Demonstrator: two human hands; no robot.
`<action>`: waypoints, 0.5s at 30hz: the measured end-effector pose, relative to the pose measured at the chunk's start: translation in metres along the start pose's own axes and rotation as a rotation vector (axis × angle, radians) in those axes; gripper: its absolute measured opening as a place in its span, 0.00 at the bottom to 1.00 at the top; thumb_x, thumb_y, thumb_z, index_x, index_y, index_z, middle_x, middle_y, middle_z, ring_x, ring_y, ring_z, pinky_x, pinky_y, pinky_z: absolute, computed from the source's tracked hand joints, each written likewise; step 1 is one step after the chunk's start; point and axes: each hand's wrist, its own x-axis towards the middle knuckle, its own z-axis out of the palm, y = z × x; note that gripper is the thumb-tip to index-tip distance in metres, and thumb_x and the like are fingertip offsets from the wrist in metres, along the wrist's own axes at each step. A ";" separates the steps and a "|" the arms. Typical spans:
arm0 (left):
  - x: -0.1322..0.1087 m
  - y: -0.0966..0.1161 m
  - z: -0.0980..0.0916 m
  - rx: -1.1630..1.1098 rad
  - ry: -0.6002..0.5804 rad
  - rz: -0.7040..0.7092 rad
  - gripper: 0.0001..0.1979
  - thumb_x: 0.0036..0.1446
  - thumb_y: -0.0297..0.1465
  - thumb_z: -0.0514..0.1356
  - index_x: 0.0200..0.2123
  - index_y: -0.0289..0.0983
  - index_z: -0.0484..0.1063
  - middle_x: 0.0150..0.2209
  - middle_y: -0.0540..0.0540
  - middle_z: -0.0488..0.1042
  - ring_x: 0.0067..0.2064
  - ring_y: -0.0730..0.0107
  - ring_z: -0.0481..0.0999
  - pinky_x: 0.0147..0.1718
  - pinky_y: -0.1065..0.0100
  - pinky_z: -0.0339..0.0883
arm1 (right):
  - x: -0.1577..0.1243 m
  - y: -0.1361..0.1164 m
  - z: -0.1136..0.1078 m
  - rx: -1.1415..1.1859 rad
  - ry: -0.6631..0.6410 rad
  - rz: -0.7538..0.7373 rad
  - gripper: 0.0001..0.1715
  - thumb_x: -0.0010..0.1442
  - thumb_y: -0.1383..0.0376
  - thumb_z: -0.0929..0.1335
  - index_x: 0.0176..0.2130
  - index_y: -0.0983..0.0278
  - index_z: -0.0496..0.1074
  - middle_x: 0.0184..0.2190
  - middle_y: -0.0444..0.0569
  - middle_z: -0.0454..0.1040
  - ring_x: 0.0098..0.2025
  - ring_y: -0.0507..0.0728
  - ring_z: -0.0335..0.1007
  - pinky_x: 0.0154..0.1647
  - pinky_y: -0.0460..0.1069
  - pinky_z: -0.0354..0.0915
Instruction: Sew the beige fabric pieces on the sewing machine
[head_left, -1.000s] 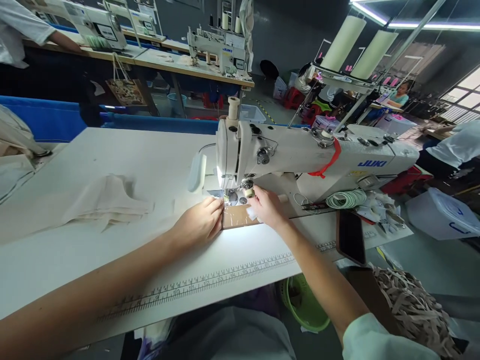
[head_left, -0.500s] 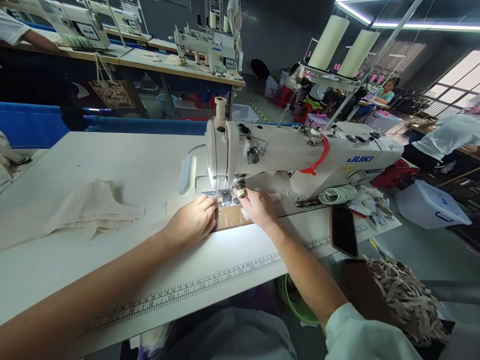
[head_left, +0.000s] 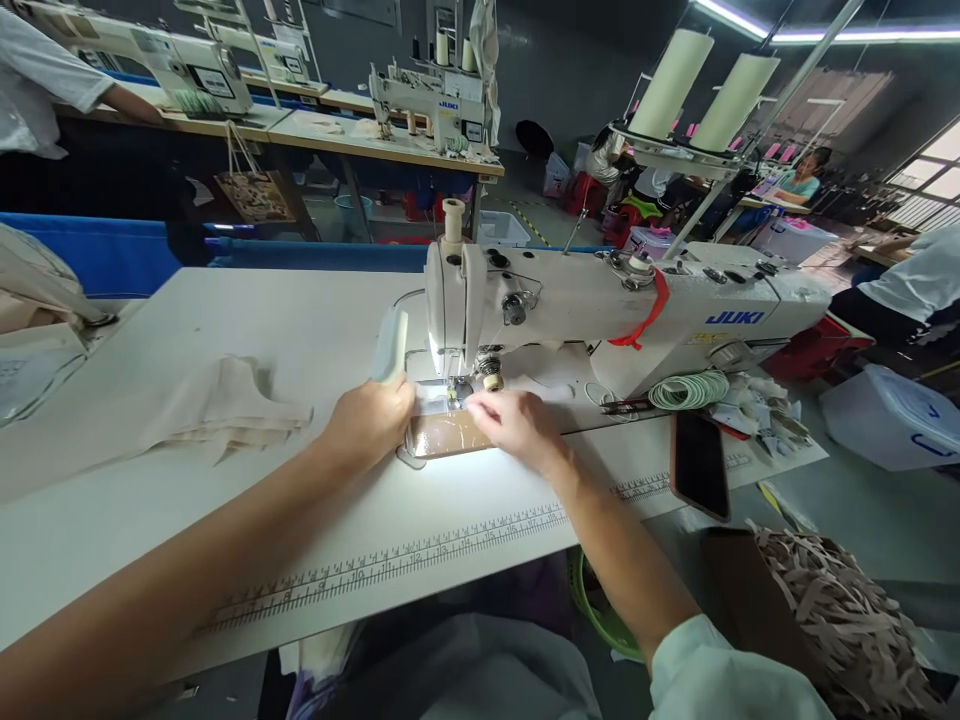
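Note:
My left hand (head_left: 373,420) is closed beside the needle area of the white sewing machine (head_left: 555,295), at the left end of the brown plate (head_left: 448,436). Its fingers are curled in; whatever they hold is hidden. A pale upright piece (head_left: 391,345) of the machine rises just behind it. My right hand (head_left: 517,428) has thumb and forefinger pinched together right of the presser foot (head_left: 455,392), over the plate. Anything in that pinch is too small to make out. Left on the table lies a small stack of cream fabric pieces (head_left: 225,405).
A phone (head_left: 699,467), coiled pale green cord (head_left: 688,390) and scraps (head_left: 765,410) lie at the right. A printed ruler (head_left: 420,555) runs along the table's front edge. Thread cones (head_left: 671,85) stand above. Another person's arm (head_left: 131,103) is at the far left.
My left hand has drawn left, away from the presser foot, baring more of the brown plate. My right hand has shifted left towards the needle. The view has turned slightly left.

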 end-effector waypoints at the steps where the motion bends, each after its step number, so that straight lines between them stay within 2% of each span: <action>1: 0.000 -0.003 -0.003 -0.045 -0.027 -0.033 0.15 0.65 0.30 0.50 0.33 0.36 0.75 0.34 0.39 0.78 0.34 0.57 0.76 0.28 0.62 0.63 | 0.000 -0.006 0.000 0.040 -0.044 -0.018 0.14 0.69 0.69 0.66 0.32 0.63 0.77 0.28 0.45 0.77 0.30 0.51 0.67 0.33 0.46 0.55; 3: -0.001 -0.009 -0.009 -0.230 -0.099 -0.060 0.16 0.64 0.36 0.51 0.31 0.38 0.75 0.29 0.44 0.78 0.30 0.62 0.75 0.30 0.64 0.64 | 0.001 -0.019 0.001 0.088 -0.115 0.011 0.11 0.69 0.68 0.68 0.34 0.63 0.78 0.34 0.46 0.79 0.35 0.52 0.70 0.37 0.46 0.59; 5: -0.007 -0.012 -0.017 -0.535 -0.207 -0.066 0.18 0.61 0.43 0.54 0.26 0.39 0.73 0.25 0.48 0.75 0.28 0.66 0.73 0.31 0.66 0.66 | 0.001 -0.031 0.003 0.104 -0.162 0.116 0.07 0.67 0.63 0.71 0.37 0.63 0.78 0.37 0.47 0.79 0.38 0.53 0.72 0.39 0.47 0.61; 7: -0.016 -0.011 -0.024 -0.813 -0.288 -0.084 0.20 0.56 0.49 0.59 0.23 0.40 0.72 0.23 0.50 0.72 0.28 0.67 0.72 0.31 0.67 0.67 | 0.001 -0.041 0.006 0.105 -0.185 0.221 0.12 0.64 0.57 0.75 0.41 0.63 0.77 0.39 0.48 0.78 0.41 0.56 0.73 0.40 0.49 0.63; 9: -0.027 -0.007 -0.032 -0.908 -0.295 -0.093 0.20 0.54 0.50 0.61 0.25 0.40 0.75 0.23 0.51 0.71 0.28 0.68 0.72 0.31 0.68 0.67 | 0.002 -0.047 0.011 0.086 -0.182 0.273 0.20 0.60 0.52 0.76 0.45 0.63 0.76 0.42 0.49 0.78 0.43 0.58 0.73 0.40 0.50 0.65; 11: -0.040 -0.002 -0.038 -0.920 -0.275 -0.086 0.20 0.55 0.50 0.62 0.27 0.40 0.77 0.24 0.50 0.72 0.29 0.68 0.72 0.32 0.68 0.67 | 0.003 -0.049 0.017 0.069 -0.155 0.278 0.17 0.61 0.54 0.76 0.44 0.62 0.75 0.42 0.49 0.77 0.41 0.57 0.73 0.39 0.50 0.64; 14: -0.057 -0.002 -0.040 -0.985 -0.255 -0.111 0.21 0.56 0.52 0.63 0.29 0.39 0.77 0.28 0.49 0.74 0.31 0.67 0.73 0.32 0.68 0.67 | 0.004 -0.046 0.023 0.125 -0.106 0.204 0.03 0.65 0.66 0.70 0.37 0.62 0.73 0.38 0.46 0.76 0.37 0.54 0.71 0.38 0.49 0.62; 15: -0.062 -0.005 -0.039 -1.030 -0.250 -0.140 0.22 0.56 0.53 0.62 0.30 0.39 0.75 0.28 0.49 0.74 0.32 0.66 0.73 0.32 0.68 0.67 | 0.005 -0.045 0.023 0.165 -0.087 0.178 0.05 0.64 0.69 0.69 0.34 0.62 0.72 0.37 0.45 0.76 0.35 0.53 0.70 0.37 0.48 0.61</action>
